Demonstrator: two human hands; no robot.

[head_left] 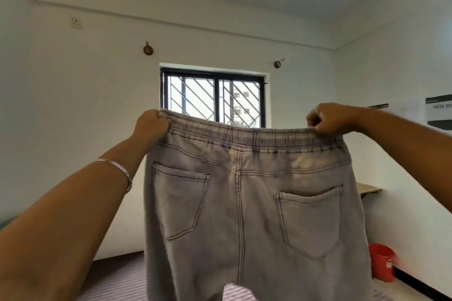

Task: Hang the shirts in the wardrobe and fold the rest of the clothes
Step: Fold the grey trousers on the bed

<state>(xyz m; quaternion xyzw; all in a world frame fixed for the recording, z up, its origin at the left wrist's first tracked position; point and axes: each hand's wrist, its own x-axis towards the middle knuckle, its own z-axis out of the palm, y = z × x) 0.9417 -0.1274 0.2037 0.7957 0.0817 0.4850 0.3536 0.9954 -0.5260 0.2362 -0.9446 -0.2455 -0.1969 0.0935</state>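
Both forearms reach up and forward; the left hand and right hand each pinch an end of the elastic waistband of grey jeans, which hang spread, back pockets facing the camera, before the barred window, above the striped bed

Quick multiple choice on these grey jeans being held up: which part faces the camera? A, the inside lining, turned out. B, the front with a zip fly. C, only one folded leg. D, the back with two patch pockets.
D: the grey jeans hang spread by the elastic waistband, held at each end by the left hand and the right hand, and two stitched back pockets face the camera.
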